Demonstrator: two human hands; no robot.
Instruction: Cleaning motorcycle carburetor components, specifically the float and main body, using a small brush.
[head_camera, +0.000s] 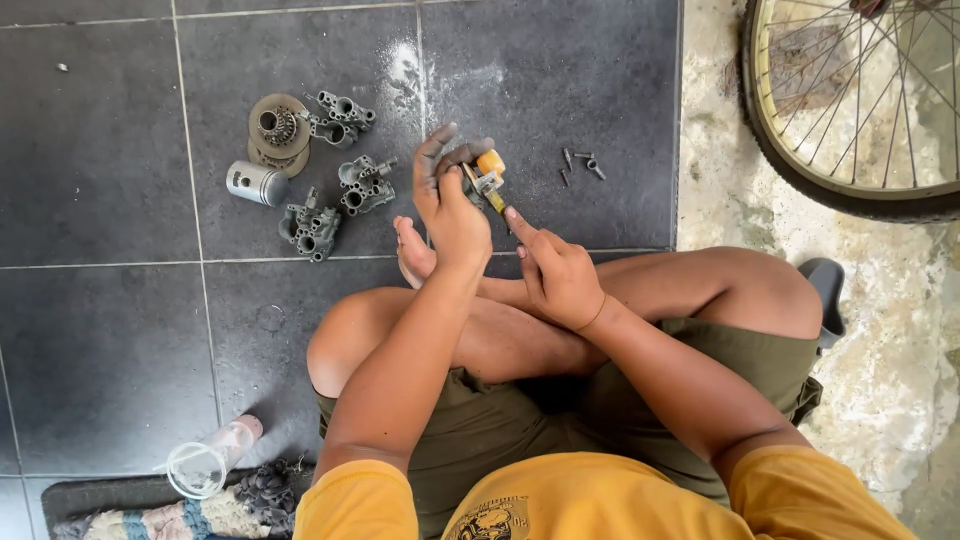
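Observation:
I sit cross-legged on a dark tiled floor. My left hand (447, 200) grips a small metal part with an orange piece (488, 166), held up in front of my knees. My right hand (556, 270) holds a thin tool, likely a screwdriver (496, 202), with its tip against that part and the forefinger stretched along the shaft. Both hands are smeared with dark grease.
Several grey metal engine parts (340, 185) lie on the tiles to the left, with a round gear disc (279, 128) and a silver piston (257, 183). Small screws (580, 165) lie to the right. A bicycle wheel (850, 110) stands at top right. A clear plastic bottle (208, 460) rests by a rug.

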